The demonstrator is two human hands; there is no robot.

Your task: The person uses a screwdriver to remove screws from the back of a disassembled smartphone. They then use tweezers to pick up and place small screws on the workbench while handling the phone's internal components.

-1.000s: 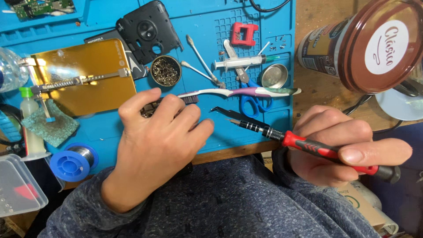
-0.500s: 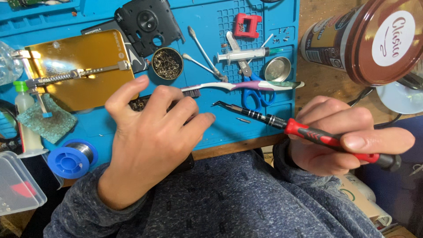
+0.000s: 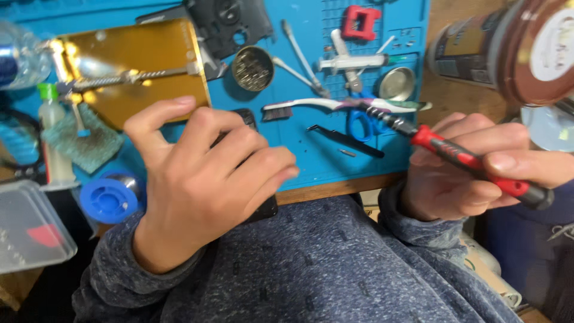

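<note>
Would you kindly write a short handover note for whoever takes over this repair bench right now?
Left hand: lies over a dark flat device at the near edge of the blue mat, covering most of it.
Right hand: grips a red-handled screwdriver, tip raised off the mat and pointing toward the toothbrush.
Nearby: black tweezers, a small loose part, a round tin.
Done or left: cannot be judged; the device is hidden.

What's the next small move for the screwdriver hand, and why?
Probably bring the red screwdriver down and left toward the dark device under the left hand. The right hand holds it raised off the blue mat, its tip over the toothbrush, away from the device.
</note>
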